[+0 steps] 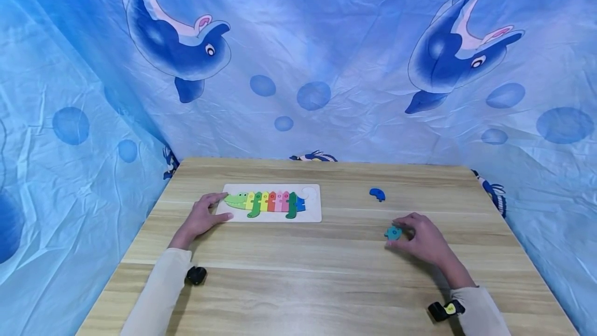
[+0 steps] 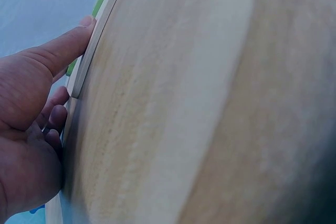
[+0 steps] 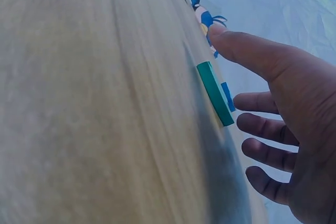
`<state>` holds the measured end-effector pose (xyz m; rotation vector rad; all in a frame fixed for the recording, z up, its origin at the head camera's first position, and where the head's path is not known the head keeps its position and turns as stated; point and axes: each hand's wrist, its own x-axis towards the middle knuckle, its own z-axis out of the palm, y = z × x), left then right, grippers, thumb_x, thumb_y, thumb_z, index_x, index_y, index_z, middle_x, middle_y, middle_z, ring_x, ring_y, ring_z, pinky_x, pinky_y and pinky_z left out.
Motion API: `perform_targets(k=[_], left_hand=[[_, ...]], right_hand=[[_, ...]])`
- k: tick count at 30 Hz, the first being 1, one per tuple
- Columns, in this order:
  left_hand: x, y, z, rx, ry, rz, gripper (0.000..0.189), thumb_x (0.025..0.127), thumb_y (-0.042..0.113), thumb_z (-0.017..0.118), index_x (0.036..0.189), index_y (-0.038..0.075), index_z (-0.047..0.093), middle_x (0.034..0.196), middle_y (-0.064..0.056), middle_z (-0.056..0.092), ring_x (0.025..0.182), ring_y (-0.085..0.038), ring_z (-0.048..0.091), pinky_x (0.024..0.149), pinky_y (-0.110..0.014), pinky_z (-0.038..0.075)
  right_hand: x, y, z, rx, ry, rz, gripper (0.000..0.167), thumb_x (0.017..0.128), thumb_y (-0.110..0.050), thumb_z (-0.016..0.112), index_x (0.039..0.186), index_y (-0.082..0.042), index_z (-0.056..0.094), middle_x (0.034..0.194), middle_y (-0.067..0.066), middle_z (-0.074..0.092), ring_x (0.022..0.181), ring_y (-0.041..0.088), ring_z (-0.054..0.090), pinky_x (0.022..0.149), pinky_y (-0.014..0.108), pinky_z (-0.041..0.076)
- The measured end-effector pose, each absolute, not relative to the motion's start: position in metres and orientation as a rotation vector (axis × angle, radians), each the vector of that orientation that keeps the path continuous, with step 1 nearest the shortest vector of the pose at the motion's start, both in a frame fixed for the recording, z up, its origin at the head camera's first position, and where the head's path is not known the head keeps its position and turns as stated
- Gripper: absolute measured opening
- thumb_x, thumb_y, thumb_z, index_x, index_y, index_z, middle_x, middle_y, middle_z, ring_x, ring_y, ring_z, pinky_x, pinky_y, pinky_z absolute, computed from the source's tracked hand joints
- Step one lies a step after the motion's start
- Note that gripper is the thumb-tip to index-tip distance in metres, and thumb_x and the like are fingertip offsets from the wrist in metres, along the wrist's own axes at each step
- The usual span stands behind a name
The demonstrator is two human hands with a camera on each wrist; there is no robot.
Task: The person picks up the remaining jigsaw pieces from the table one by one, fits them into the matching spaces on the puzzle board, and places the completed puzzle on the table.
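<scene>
A white puzzle board (image 1: 268, 217) with a colourful crocodile made of wooden pieces lies on the table. My left hand (image 1: 203, 215) is at its left end, thumb and index finger spread and resting on the board. In the left wrist view the thumb (image 2: 68, 48) is straight against the board's edge (image 2: 94, 51), the other fingers loosely bent. A teal puzzle piece (image 1: 393, 233) lies to the right of the board. Around it spreads my right hand (image 1: 422, 237); the right wrist view shows the thumb (image 3: 252, 51) and fingers apart, with the teal piece (image 3: 214, 93) before them.
A blue puzzle piece (image 1: 377, 194) lies beyond the teal one. The wooden table (image 1: 298, 274) meets a blue dolphin-print cloth (image 1: 298, 40) at its back and sides. At the board's right end shows a round outline (image 1: 309, 192) beside the blue piece.
</scene>
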<state>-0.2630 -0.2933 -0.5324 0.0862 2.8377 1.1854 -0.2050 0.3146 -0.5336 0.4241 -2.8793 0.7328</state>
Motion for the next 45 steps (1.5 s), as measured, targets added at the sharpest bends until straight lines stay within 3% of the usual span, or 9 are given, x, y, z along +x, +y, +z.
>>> perform_targets(k=[10,22,28,36,45], left_hand=[[-0.264,-0.294,-0.532,0.091,2.842,1.191,0.079,0.090,0.037,0.079,0.154,0.009,0.045,0.159,-0.027,0.030,0.141,-0.049,0.033,0.114,-0.066,0.029],[-0.264,-0.296,-0.530,0.084,2.834,1.188,0.080,0.090,0.039,0.079,0.155,0.009,0.044,0.160,-0.027,0.029,0.143,-0.049,0.031,0.115,-0.066,0.027],[-0.264,-0.295,-0.530,0.094,2.830,1.195,0.079,0.090,0.038,0.079,0.155,0.009,0.045,0.160,-0.027,0.029,0.143,-0.049,0.028,0.114,-0.067,0.026],[-0.265,-0.297,-0.533,0.107,2.831,1.212,0.079,0.089,0.037,0.080,0.154,0.008,0.046,0.159,-0.028,0.030,0.143,-0.050,0.028,0.114,-0.067,0.026],[-0.266,-0.297,-0.533,0.093,2.841,1.201,0.078,0.089,0.036,0.080,0.154,0.008,0.046,0.159,-0.028,0.030,0.142,-0.050,0.031,0.114,-0.067,0.028]], right_hand=[[-0.206,0.317,-0.537,0.412,-2.891,0.722,0.071,0.074,-0.063,0.084,0.115,-0.006,0.076,0.105,0.005,0.068,0.090,0.018,0.059,0.075,0.038,0.050],[-0.207,0.313,-0.536,0.421,-2.861,0.688,0.060,0.073,-0.056,0.088,0.107,-0.007,0.078,0.102,0.004,0.069,0.094,0.023,0.062,0.081,0.045,0.052],[-0.208,0.312,-0.535,0.415,-2.874,0.689,0.055,0.075,-0.050,0.089,0.108,-0.007,0.077,0.103,0.004,0.068,0.093,0.021,0.060,0.078,0.042,0.050],[-0.212,0.311,-0.533,0.448,-2.872,0.696,0.058,0.075,-0.055,0.087,0.107,-0.007,0.078,0.102,0.003,0.068,0.091,0.019,0.059,0.076,0.040,0.051],[-0.224,0.305,-0.524,0.509,-2.835,0.717,0.058,0.073,-0.054,0.089,0.106,-0.008,0.078,0.103,0.003,0.068,0.095,0.024,0.063,0.079,0.046,0.054]])
